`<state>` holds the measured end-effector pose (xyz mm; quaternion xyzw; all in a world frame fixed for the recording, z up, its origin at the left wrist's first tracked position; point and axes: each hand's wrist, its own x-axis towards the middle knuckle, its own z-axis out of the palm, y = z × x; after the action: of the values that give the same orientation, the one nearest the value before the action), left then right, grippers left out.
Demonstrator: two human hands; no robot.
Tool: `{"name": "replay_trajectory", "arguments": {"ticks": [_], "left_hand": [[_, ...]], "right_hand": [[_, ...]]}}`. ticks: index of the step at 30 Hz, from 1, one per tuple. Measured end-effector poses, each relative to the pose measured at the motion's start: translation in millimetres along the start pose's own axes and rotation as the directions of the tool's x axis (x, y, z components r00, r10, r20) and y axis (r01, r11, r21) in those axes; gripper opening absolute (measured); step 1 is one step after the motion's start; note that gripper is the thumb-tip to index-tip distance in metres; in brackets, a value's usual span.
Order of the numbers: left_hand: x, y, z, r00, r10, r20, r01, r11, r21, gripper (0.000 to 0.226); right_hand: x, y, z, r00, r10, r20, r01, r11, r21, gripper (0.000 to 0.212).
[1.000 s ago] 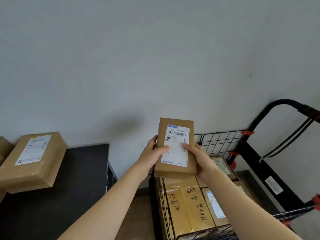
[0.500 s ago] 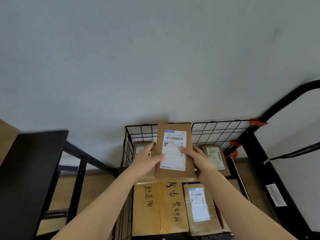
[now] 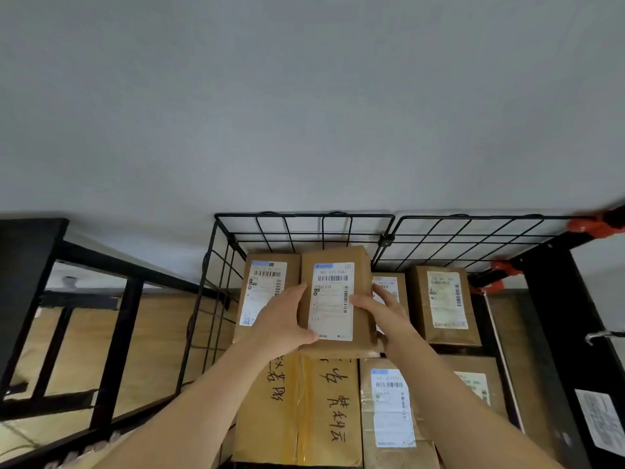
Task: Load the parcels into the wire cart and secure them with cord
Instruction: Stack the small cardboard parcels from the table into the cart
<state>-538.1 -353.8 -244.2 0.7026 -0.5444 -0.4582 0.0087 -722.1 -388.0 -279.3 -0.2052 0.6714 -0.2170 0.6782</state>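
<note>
Grip, both sides: my left grip and right grip each curl round a long edge of the held parcel, thumbs on its label face, pinching it between them at centre frame.

Largest to smallest:

- The wire cart fills the lower centre and right of the frame. A second ago only its near corner showed, and the parcel was raised against the wall; now the view and both arms have swung over the basket.
- The black tabletop has slid to the left edge.
- The loaded parcels lie in two rows on the cart floor. The held parcel hangs over the far row, beside the far-left parcel. I cannot tell whether it touches anything beneath.
- What looks to be a pale cord runs down the cart's right side, not across the load.
- Orange clips sit at the upper right corner.

I judge the carry finished and the set-down imminent, with tying still ahead.
</note>
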Motion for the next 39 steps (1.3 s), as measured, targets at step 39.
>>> {"name": "replay_trajectory", "arguments": {"ticks": [39], "left_hand": [[-86.6,-22.9,-61.6,0.988,0.138,-0.071,-0.123,0.975,0.187,0.07]], "right_hand": [[-105.0,-22.0,53.5,0.973,-0.216,-0.084,0.162,0.894,-0.419,0.039]]}}
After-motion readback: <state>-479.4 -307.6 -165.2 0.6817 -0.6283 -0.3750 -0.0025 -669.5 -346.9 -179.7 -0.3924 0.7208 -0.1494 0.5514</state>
